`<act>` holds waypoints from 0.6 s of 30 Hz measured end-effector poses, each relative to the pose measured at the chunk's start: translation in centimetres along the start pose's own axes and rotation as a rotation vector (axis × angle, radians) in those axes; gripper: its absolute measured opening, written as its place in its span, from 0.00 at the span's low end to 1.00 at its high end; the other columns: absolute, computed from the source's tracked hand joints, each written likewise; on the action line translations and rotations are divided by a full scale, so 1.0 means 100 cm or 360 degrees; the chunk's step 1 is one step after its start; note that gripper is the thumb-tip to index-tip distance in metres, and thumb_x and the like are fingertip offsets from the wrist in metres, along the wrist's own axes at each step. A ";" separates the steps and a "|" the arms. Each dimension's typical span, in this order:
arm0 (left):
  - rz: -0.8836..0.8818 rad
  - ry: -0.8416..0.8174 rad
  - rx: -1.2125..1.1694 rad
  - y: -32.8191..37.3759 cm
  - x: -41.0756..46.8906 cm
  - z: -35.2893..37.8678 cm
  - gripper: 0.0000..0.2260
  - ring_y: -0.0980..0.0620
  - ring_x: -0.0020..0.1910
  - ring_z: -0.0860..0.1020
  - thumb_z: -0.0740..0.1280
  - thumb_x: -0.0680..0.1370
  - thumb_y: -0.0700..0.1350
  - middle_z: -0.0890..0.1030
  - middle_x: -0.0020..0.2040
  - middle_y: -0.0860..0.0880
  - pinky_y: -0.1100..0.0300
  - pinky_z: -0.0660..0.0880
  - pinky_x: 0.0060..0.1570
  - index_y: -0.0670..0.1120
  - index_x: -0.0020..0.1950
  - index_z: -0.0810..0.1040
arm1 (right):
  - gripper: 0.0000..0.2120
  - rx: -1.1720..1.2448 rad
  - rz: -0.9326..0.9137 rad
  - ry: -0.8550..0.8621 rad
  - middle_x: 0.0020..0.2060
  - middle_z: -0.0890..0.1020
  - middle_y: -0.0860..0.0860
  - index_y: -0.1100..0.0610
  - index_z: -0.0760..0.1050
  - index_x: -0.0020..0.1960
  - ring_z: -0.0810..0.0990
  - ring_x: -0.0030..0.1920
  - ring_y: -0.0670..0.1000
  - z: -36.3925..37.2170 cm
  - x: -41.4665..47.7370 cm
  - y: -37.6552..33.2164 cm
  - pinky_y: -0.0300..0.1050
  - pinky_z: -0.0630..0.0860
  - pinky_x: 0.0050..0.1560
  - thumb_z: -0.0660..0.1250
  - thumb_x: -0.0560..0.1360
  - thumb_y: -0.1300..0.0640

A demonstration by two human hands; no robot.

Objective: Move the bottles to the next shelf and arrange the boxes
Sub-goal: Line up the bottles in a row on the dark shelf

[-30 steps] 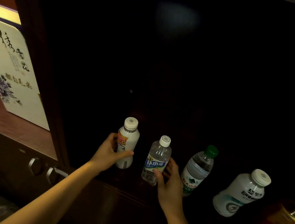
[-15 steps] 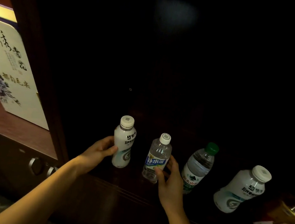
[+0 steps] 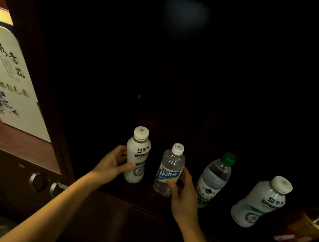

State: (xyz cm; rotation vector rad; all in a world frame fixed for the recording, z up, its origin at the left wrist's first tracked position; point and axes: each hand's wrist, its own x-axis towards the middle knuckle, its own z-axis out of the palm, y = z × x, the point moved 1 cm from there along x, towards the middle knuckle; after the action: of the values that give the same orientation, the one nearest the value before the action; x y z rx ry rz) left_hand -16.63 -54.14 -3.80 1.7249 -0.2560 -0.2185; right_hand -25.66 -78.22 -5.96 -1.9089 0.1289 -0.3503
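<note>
Since a second ago the white drink bottle (image 3: 137, 158) has turned its black logo forward. The left hand (image 3: 112, 165) now wraps it, and the right hand (image 3: 184, 200) grips the blue-labelled water bottle (image 3: 170, 168) at 6 o'clock. With the green-capped water bottle (image 3: 214, 180), second white bottle (image 3: 261, 201) and amber bottle (image 3: 310, 226) lined up toward 4 o'clock, the bottle move looks nearly done, while the calligraphy box (image 3: 4, 81) at 9 o'clock likely awaits arranging.
</note>
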 end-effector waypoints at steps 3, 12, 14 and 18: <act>-0.0006 -0.0150 0.0022 -0.001 -0.002 -0.003 0.21 0.60 0.66 0.72 0.68 0.78 0.40 0.76 0.66 0.56 0.63 0.71 0.63 0.53 0.70 0.70 | 0.27 0.0017 0.0021 -0.0009 0.62 0.75 0.31 0.36 0.60 0.72 0.73 0.62 0.28 -0.001 -0.001 0.000 0.26 0.73 0.55 0.67 0.80 0.54; -0.0051 -0.0147 0.0038 0.001 -0.004 0.006 0.17 0.74 0.57 0.72 0.63 0.81 0.41 0.75 0.62 0.61 0.78 0.70 0.50 0.58 0.66 0.69 | 0.28 0.0018 0.0024 -0.0007 0.63 0.73 0.32 0.44 0.61 0.77 0.71 0.60 0.24 0.000 0.001 0.000 0.22 0.71 0.54 0.67 0.80 0.56; -0.0044 -0.0147 0.0026 0.001 -0.004 0.010 0.17 0.72 0.56 0.72 0.63 0.81 0.41 0.74 0.62 0.61 0.77 0.70 0.50 0.57 0.67 0.69 | 0.28 0.0028 0.0016 0.0000 0.62 0.73 0.32 0.43 0.61 0.76 0.71 0.60 0.23 0.001 0.000 0.000 0.22 0.71 0.53 0.67 0.80 0.56; -0.0054 -0.0148 -0.0017 0.002 -0.002 0.019 0.17 0.70 0.58 0.70 0.64 0.81 0.43 0.72 0.62 0.64 0.78 0.71 0.49 0.60 0.66 0.68 | 0.27 0.0045 -0.0012 -0.0001 0.63 0.74 0.33 0.42 0.61 0.75 0.72 0.61 0.26 0.001 -0.001 -0.001 0.24 0.72 0.54 0.67 0.80 0.56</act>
State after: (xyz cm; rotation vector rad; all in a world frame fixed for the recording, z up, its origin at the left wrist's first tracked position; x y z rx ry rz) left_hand -17.34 -55.92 -3.97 1.7113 -0.2933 -0.3248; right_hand -25.74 -78.03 -5.89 -1.8819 0.1156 -0.3549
